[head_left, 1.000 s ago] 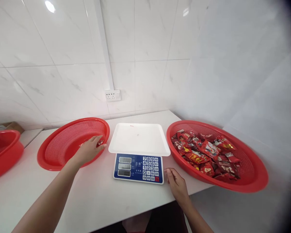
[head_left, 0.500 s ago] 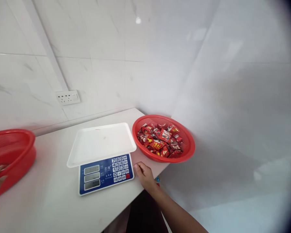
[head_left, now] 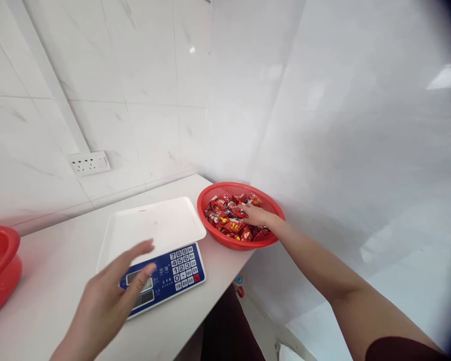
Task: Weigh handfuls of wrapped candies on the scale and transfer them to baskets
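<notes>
Arm (head_left: 323, 265) outstretched, right hand (head_left: 256, 215) among sweets (head_left: 227, 223)

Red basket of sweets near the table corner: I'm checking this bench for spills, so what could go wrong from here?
1. The red basket sits close to the front corner of the table while the right hand reaches into its packets; it might slide or tip off.
2. The left hand hovers over the keypad of the scale; a brush could press a key.
</notes>
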### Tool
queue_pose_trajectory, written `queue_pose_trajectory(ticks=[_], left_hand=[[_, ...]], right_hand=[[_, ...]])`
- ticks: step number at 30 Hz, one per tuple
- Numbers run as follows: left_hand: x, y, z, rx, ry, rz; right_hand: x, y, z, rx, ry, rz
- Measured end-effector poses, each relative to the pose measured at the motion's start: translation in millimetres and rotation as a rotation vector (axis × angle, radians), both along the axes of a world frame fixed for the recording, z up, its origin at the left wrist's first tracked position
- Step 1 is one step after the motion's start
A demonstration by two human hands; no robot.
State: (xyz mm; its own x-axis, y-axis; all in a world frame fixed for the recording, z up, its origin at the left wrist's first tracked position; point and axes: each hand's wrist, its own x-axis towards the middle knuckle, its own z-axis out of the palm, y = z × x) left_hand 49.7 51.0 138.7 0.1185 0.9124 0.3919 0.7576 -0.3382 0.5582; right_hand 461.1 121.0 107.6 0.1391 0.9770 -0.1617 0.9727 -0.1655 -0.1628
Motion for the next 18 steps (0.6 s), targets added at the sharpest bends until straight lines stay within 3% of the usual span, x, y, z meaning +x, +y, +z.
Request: queue_pose_trajectory(ticks=[4, 8, 13, 15, 18], left_hand=[[28, -28, 6.2, -0.085, -0.177, -0.162], [20, -29, 5.1, -0.080, -0.196, -0.161], [5, -22, 5.5, -0.092, -0.224, -0.050], [3, -21, 6.2, -0.094, -0.230, -0.010], [1, -20, 6.7, -0.063, -0.226, 0.002]], right_hand=[[9, 19, -10.6, -0.081, -0.004, -0.024], [2, 25, -9.6, -0.043, 0.017, -0.029], [-26, 29, 22.2, 0.152, 0.132, 0.039], [-45, 30, 40.6, 0.210, 0.342, 0.188], [-69, 36, 61.0, 0.170, 0.701, 0.438]])
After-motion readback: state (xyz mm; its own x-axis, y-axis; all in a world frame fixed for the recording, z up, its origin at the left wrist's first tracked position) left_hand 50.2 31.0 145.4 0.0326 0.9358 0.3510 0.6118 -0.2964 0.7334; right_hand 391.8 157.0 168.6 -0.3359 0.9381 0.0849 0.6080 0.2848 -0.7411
